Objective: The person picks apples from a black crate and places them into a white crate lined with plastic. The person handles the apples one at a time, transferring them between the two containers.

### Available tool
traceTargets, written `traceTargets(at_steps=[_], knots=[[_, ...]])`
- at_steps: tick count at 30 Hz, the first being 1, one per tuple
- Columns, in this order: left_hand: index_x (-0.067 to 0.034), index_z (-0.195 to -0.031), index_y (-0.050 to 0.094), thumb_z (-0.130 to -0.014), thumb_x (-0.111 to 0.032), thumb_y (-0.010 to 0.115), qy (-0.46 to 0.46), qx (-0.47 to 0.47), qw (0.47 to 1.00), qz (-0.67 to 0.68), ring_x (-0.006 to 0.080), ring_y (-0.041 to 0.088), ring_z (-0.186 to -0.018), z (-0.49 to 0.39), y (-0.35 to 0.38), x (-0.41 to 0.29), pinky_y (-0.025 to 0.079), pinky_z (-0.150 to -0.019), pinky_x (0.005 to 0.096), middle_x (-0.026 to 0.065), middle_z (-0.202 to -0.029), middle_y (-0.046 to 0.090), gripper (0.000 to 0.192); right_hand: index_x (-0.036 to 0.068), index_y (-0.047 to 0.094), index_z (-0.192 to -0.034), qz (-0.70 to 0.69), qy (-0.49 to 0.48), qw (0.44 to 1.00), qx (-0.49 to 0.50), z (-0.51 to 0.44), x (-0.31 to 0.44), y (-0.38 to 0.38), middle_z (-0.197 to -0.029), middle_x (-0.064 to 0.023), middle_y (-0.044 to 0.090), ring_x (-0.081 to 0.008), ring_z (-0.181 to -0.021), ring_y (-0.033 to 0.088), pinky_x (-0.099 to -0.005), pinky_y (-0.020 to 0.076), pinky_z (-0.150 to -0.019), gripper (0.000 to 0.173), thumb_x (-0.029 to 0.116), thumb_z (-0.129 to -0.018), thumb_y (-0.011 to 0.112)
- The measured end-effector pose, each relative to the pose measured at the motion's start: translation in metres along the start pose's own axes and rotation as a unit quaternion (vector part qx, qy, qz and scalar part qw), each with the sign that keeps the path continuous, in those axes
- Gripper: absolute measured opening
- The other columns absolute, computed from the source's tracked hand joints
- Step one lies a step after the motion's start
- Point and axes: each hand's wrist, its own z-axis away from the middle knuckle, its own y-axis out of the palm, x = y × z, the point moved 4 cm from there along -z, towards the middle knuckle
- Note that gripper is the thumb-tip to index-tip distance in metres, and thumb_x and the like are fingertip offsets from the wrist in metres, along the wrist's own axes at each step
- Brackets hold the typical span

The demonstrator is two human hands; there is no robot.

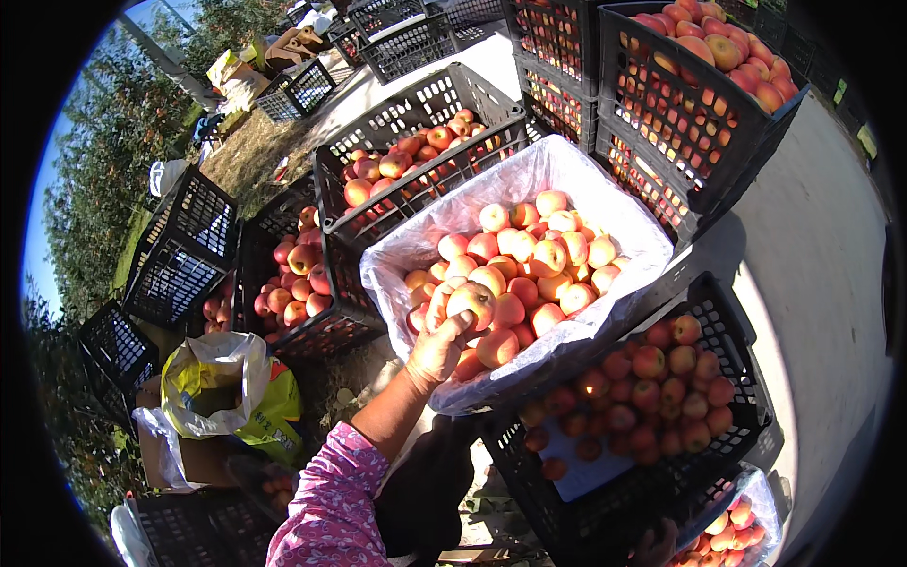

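Note:
My left hand is closed around a red-and-yellow apple, thumb on its near side. It is over the near left part of a crate lined with translucent plastic film, where many apples lie heaped. Deep in shadow at the bottom edge is my right hand, partly cut off. It is beside another lined crate of apples; whether it grips anything cannot be told. A black plastic crate in front holds shaded apples around a pale blue sheet.
Black crates of apples stand behind and left of the lined crate. Stacked full crates rise at the right. Yellow-green plastic bags sit left, near piled crates. Pale pavement runs along the right; trees border the left.

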Motion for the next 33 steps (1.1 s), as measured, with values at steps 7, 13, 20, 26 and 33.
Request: traceTargets(at_steps=[7, 13, 20, 26, 33], knots=[[-0.012, -0.126, 0.044, -0.084, -0.007, 0.057, 0.038, -0.019, 0.999, 0.024, 0.0186, 0.06, -0.105, -0.002, -0.021, -0.001, 0.055, -0.085, 0.034, 0.0071, -0.114, 0.057, 0.044, -0.004, 0.059, -0.12, -0.008, 0.047, 0.999, 0.014, -0.003, 0.011, -0.001, -0.117, -0.0239, 0.06, -0.0403, -0.11, 0.055, -0.0467, 0.0452, -0.097, 0.045, 0.03, -0.09, 0.064], [-0.019, -0.121, 0.046, -0.078, -0.022, 0.066, 0.055, -0.1, 0.993, 0.013, 0.0208, 0.059, -0.103, 0.003, -0.071, -0.022, 0.053, -0.084, 0.0374, 0.0045, -0.116, 0.056, 0.048, -0.002, 0.063, -0.113, 0.008, 0.046, 0.999, -0.004, 0.006, -0.015, 0.001, -0.113, -0.0222, 0.063, -0.0389, -0.104, 0.059, -0.0456, 0.0468, -0.093, 0.039, 0.029, -0.089, 0.062], [-0.023, -0.123, 0.045, -0.079, -0.026, 0.068, 0.117, -0.246, 0.962, -0.016, 0.0275, 0.06, -0.106, 0.054, -0.188, -0.084, 0.052, -0.086, 0.0402, 0.0056, -0.123, 0.054, 0.049, -0.002, 0.062, -0.114, 0.061, -0.379, 0.917, -0.111, -0.016, -0.042, 0.009, -0.112, -0.022, 0.064, -0.0389, -0.104, 0.059, -0.0453, 0.0477, -0.093, 0.036, 0.023, -0.089, 0.061], [-0.02, -0.14, 0.04, -0.079, -0.02, 0.068, 0.154, -0.23, 0.96, 0.04, 0.0288, 0.054, -0.116, 0.08, -0.2, -0.092, 0.048, -0.098, 0.0439, 0.0071, -0.134, 0.046, 0.067, -0.001, 0.059, -0.118, 0.05, -0.107, 0.992, -0.03, -0.037, 0.0, 0.015, -0.11, -0.0214, 0.064, -0.0381, -0.102, 0.06, -0.0448, 0.0483, -0.091, 0.038, 0.022, -0.088, 0.061], [-0.02, -0.137, 0.042, -0.079, -0.021, 0.067, 0.146, -0.252, 0.955, 0.052, 0.0294, 0.052, -0.117, 0.087, -0.22, -0.085, 0.046, -0.1, 0.0466, 0.0076, -0.134, 0.046, 0.063, 0.0, 0.055, -0.123, 0.066, -0.079, 0.994, 0.017, -0.058, 0.038, 0.027, -0.109, -0.0211, 0.064, -0.0376, -0.101, 0.06, -0.0443, 0.0483, -0.09, 0.042, 0.021, -0.087, 0.062]])
